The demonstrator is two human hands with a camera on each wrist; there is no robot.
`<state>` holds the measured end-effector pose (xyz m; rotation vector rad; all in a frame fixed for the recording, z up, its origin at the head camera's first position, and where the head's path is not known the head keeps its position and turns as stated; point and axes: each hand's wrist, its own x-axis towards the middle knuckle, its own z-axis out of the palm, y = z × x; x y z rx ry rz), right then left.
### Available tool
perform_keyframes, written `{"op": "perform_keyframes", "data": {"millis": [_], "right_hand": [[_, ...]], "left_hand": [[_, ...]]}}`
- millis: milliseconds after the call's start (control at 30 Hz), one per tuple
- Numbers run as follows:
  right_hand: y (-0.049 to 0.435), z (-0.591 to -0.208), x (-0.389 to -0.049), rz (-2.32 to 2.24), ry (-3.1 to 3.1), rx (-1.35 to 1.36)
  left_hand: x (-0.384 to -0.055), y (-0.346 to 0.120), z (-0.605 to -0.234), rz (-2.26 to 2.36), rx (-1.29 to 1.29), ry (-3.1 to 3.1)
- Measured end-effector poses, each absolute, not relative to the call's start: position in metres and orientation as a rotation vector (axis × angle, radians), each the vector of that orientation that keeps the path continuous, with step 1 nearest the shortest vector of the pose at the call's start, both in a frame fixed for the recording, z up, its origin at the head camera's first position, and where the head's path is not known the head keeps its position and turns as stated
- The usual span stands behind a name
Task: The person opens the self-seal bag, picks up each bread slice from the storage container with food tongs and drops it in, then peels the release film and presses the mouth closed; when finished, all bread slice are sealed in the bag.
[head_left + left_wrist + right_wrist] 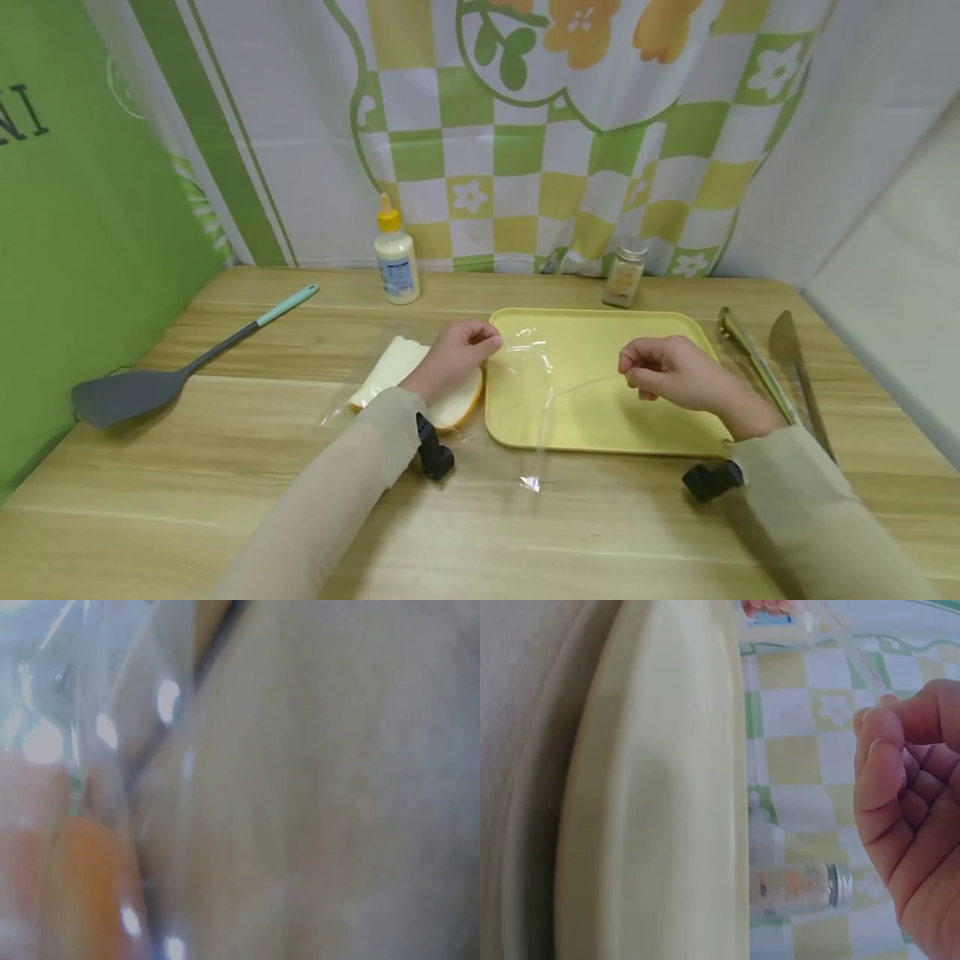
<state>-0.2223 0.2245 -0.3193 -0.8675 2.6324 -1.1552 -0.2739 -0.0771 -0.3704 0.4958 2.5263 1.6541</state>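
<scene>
My left hand [453, 354] reaches over white bread [390, 371] with a brown crust, lying in a clear plastic bag [543, 421]. Its thumb and fingertips pinch the bag near its right end, which overlaps the tray's left side. Over the yellow tray [600, 425], my right hand [675, 372] pinches one end of a thin clear strip [588, 384] between thumb and forefinger. The strip stretches back to the bag's edge; faint reddish print shows on it in the right wrist view. Shiny film [169, 701] fills the left of the blurred left wrist view.
At the back stand a yellow-capped squeeze bottle [397, 265] and a small spice jar [624, 275]. A grey spatula [135, 396] with a mint handle lies at left. Tongs [757, 362] and a long metal utensil [797, 367] lie right of the tray. A patterned curtain [517, 150] hangs behind.
</scene>
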Motion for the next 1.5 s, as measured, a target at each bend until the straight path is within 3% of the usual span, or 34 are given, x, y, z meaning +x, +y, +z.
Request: {"op": "perform_keyframes", "data": {"millis": [467, 967, 1267, 1500], "right_hand": [[0.279, -0.307, -0.206, -1.206, 2.793, -0.723], [0.339, -0.318, -0.192, -1.614, 2.753, -0.599], [0.315, -0.347, -0.169, -1.607, 2.464, -0.221], [0.303, -0.357, -0.155, -1.433, 2.391, -0.152]], "left_hand": [[-0.279, -0.089, -0.367, 1.77, 0.214, 2.597], [-0.284, -0.098, -0.372, 1.862, 0.135, 2.621], [-0.283, -0.101, -0.368, 1.893, 0.092, 2.623], [-0.283, -0.101, -0.368, 1.892, 0.083, 2.619]]}}
